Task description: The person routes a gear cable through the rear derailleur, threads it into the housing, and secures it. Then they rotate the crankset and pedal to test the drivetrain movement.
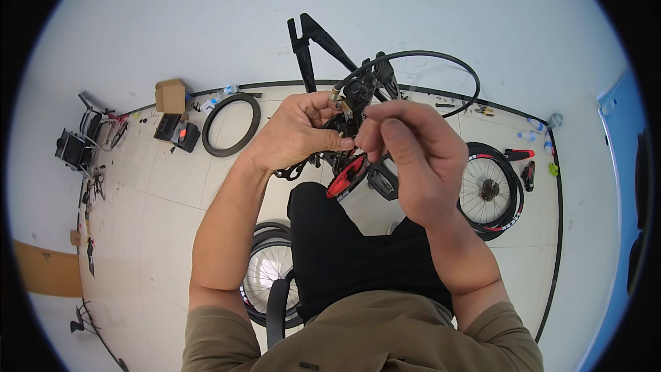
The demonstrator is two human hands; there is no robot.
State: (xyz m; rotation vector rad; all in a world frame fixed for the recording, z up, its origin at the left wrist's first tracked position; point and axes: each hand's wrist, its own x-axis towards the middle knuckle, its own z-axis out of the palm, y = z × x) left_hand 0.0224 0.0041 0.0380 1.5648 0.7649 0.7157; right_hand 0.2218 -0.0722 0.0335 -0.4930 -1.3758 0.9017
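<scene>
In front of me stands a black bicycle frame (329, 43) without wheels fitted. My left hand (303, 131) is closed, thumb and fingers pinching a small metal mechanism, like a derailleur (347, 106), where the black cable housing (430, 54) ends. That housing arcs over to the right and comes down behind my right hand (420, 155). The right hand's fingers are curled in a pinch close to the left thumb; whatever they hold is too small to make out. Below the hands show a red chainring (348, 178) and a black pedal (383, 180).
A wheel with a cassette (489, 191) lies at right, another wheel (270, 269) beside my left leg. A loose tyre (231, 125), a cardboard box (171, 96) and a black toolbox (177, 131) are at left. Bottles (529, 136) and tools (485, 111) lie along the walls.
</scene>
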